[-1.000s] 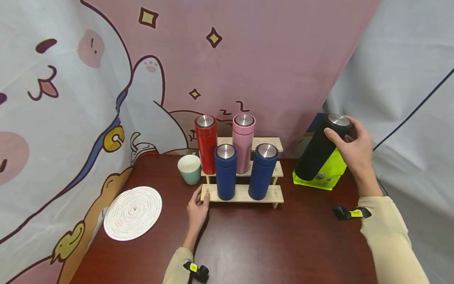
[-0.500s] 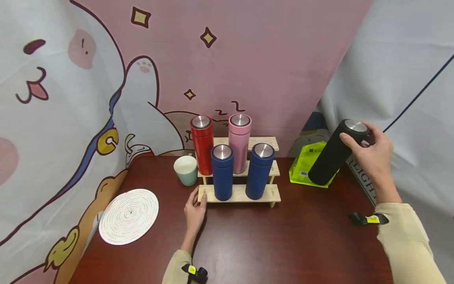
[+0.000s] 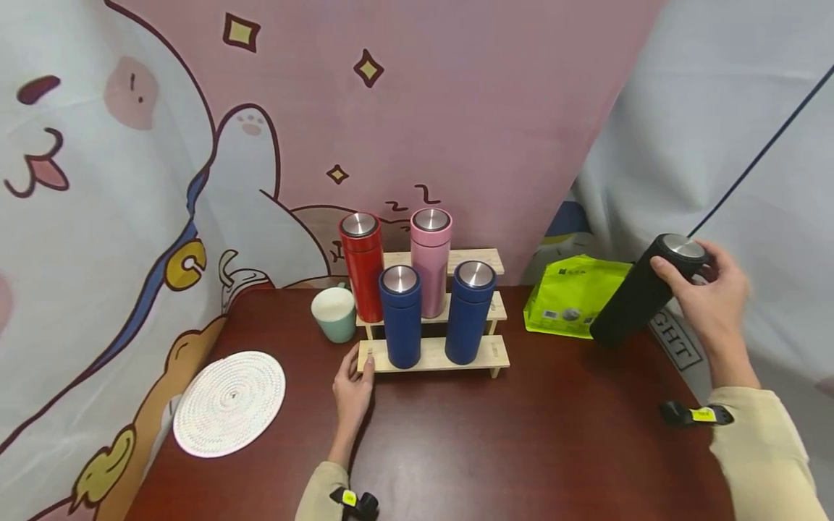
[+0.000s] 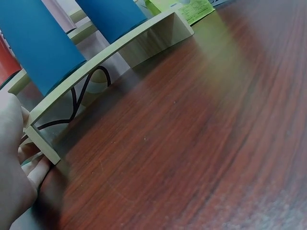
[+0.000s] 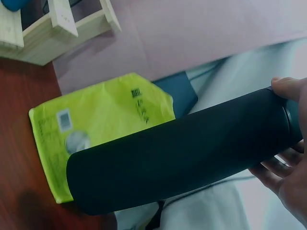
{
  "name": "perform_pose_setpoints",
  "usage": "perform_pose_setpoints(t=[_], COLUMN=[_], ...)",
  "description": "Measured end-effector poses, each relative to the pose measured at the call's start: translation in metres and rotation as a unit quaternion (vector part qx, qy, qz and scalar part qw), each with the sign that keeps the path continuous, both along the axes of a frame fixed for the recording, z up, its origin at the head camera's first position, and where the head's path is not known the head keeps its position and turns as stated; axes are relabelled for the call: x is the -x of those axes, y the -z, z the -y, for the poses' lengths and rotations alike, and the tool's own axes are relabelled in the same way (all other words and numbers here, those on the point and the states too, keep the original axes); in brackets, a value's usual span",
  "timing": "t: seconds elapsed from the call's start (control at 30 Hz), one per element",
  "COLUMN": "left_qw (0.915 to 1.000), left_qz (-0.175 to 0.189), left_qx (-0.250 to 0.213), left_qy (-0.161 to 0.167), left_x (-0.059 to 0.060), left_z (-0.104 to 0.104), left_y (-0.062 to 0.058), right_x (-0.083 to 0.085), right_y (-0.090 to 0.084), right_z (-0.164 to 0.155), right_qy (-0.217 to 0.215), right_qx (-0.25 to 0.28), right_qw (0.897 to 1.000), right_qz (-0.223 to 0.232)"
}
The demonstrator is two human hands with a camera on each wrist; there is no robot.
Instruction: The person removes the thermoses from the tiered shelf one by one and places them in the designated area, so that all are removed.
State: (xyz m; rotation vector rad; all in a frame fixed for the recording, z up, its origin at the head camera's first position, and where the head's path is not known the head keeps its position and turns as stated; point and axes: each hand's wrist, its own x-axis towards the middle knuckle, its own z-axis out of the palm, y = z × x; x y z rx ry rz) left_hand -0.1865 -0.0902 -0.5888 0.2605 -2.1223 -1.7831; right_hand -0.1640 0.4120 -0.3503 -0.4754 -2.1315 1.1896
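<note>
My right hand grips a black thermos bottle around its upper end. The bottle tilts, its steel-topped lid leaning right and its base near the table. My left hand pinches the left end of a tiered wooden rack, thumb on the lowest board and fingers at its side and below. Two blue thermos bottles stand on that board. On the tier behind, a red thermos bottle and a pink thermos bottle stand upright. Part of the right hand is cut off in the right wrist view.
A bright green-yellow bag lies just left of the black bottle. Beside the rack's left side stands a pale green mug. A round white woven mat lies at the table's left. Printed cloth hangs behind.
My right hand has carried the black thermos bottle rightward and somewhat lower, uncovering more of the bag. The left hand keeps hold of the rack. The head view has turned slightly right.
</note>
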Motion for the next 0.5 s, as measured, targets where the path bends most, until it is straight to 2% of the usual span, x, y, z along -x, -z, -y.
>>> perform_pose_setpoints(t=[0.13, 0.37, 0.5], left_qw=[1.0000, 0.9999, 1.0000], left_qz=[0.003, 0.012, 0.007], left_qx=[-0.001, -0.001, 0.000], left_qy=[0.001, 0.007, 0.007], left_x=[-0.001, -0.001, 0.000], left_z=[0.002, 0.002, 0.002], left_y=[0.000, 0.002, 0.000], right_x=[-0.005, -0.019, -0.024], right_y=[0.009, 0.024, 0.032], right_z=[-0.008, -0.027, -0.036], right_qy=[0.009, 0.028, 0.038], right_qx=[-0.002, 0.005, 0.005], right_qw=[1.000, 0.999, 0.999], right_qz=[-0.005, 0.035, 0.031])
